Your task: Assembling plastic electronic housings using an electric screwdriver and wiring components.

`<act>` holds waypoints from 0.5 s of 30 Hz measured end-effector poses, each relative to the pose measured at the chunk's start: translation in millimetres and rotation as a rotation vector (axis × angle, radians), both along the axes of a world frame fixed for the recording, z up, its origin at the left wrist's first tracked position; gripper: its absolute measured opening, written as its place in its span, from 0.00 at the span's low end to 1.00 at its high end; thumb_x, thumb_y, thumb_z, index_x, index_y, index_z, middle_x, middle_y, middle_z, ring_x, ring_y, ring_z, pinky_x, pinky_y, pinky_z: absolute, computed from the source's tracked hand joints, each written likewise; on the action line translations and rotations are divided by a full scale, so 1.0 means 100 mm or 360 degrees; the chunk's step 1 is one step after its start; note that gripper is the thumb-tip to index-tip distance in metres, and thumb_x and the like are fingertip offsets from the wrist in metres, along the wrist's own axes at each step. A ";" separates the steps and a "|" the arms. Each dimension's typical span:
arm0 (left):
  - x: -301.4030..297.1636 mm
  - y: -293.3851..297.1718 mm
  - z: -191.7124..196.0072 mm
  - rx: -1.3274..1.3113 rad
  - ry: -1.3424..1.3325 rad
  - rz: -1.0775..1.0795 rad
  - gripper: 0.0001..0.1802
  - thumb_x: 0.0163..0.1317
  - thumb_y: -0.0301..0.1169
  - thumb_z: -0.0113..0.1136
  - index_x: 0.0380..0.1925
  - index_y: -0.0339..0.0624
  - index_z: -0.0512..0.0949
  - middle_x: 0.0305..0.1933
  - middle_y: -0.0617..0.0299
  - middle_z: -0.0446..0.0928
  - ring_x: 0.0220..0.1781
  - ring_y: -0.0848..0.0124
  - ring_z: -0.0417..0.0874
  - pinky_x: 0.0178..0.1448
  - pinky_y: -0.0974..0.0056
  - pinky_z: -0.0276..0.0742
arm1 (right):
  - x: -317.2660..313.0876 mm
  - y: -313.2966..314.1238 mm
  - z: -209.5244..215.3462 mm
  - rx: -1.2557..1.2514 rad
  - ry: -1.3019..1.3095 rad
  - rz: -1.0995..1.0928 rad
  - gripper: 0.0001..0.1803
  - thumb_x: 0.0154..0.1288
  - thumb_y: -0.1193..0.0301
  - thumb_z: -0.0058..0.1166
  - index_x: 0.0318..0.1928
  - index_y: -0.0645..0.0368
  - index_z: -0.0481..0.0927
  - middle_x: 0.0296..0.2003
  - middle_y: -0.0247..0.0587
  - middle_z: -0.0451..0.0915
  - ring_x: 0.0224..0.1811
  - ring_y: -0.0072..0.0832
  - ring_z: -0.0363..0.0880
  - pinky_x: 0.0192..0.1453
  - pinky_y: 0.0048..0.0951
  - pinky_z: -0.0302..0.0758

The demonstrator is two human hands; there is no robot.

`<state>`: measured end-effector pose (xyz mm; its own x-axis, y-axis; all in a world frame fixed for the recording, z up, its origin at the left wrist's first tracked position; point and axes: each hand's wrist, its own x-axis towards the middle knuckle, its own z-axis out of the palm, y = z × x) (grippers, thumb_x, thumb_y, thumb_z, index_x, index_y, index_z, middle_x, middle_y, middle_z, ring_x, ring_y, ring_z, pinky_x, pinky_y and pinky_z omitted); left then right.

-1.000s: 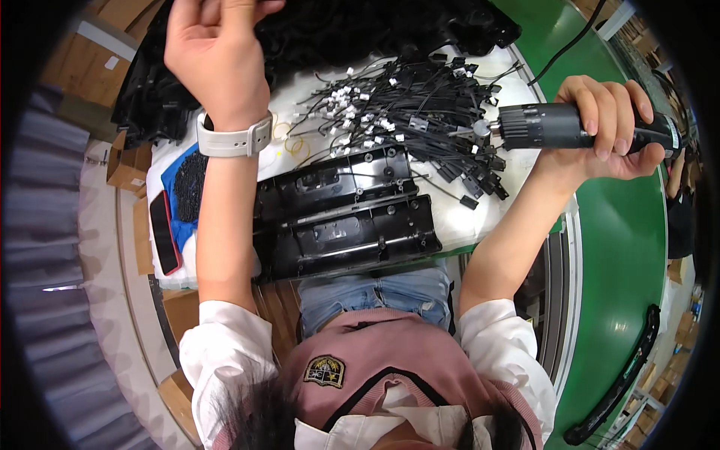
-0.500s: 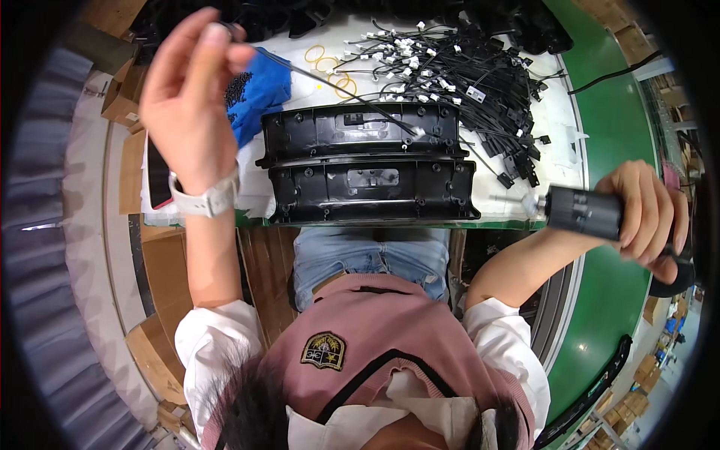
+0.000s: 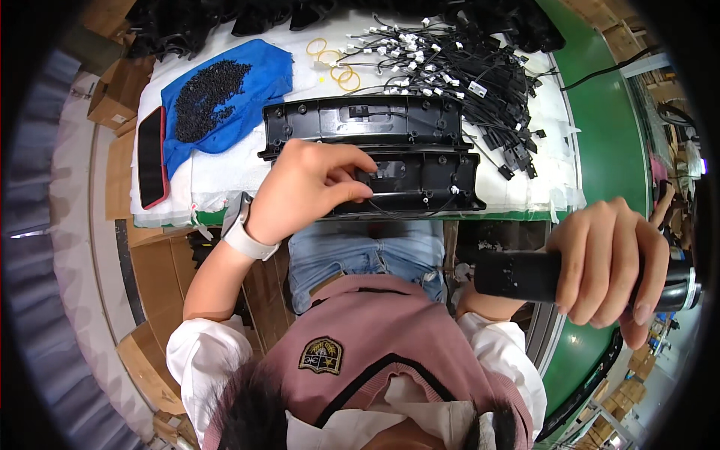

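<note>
My left hand (image 3: 319,180) is over the nearer black plastic housing (image 3: 420,201), its thumb and fingers pinched on the dark end of a thin black cable. That cable's white plug (image 3: 454,190) lies toward the housing's right end; my fingers hide most of the pinched end. Just behind lies a second black housing (image 3: 300,124), with a small black part (image 3: 359,111) in its middle recess. Off the table's front right, my right hand (image 3: 607,266) is wrapped round a black electric screwdriver (image 3: 517,275), its tip end pointing left.
A blue cloth (image 3: 259,67) at the far left bears a heap of small black screws (image 3: 210,97). Beside it lies a red-edged phone (image 3: 152,157). Yellow rubber bands (image 3: 328,56) and a pile of black cables (image 3: 480,75) with white plugs lie behind the housings.
My left hand has come down from the far left to the nearer housing, bringing the cable. My right hand has drawn the screwdriver nearer to me and slightly left.
</note>
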<state>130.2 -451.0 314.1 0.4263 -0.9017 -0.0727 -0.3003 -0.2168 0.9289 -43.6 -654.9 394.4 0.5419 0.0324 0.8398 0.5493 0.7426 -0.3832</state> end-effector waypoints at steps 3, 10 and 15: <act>0.02 -0.01 -0.05 -0.0218 -0.0336 -0.0160 0.15 0.47 0.23 0.68 0.38 0.33 0.82 0.28 0.52 0.83 0.29 0.67 0.87 0.35 0.68 0.80 | 0.09 -0.04 -0.05 -0.0084 0.0049 -0.0068 0.16 0.51 0.74 0.70 0.34 0.64 0.73 0.15 0.41 0.77 0.09 0.27 0.74 0.16 0.26 0.74; 0.12 -0.02 -0.12 -0.0415 -0.0805 -0.0377 0.13 0.50 0.25 0.66 0.38 0.36 0.81 0.31 0.52 0.82 0.30 0.57 0.84 0.35 0.63 0.79 | 0.24 -0.07 -0.15 -0.0097 0.0077 -0.0203 0.18 0.55 0.70 0.69 0.37 0.60 0.71 0.16 0.36 0.79 0.11 0.23 0.76 0.19 0.24 0.76; 0.09 -0.11 -0.08 -0.0404 -0.1343 -0.0370 0.09 0.53 0.31 0.63 0.24 0.41 0.73 0.22 0.59 0.75 0.24 0.58 0.80 0.26 0.58 0.74 | 0.32 -0.03 -0.16 -0.0065 0.0132 -0.0401 0.18 0.56 0.67 0.68 0.39 0.58 0.71 0.17 0.32 0.79 0.12 0.20 0.76 0.21 0.22 0.75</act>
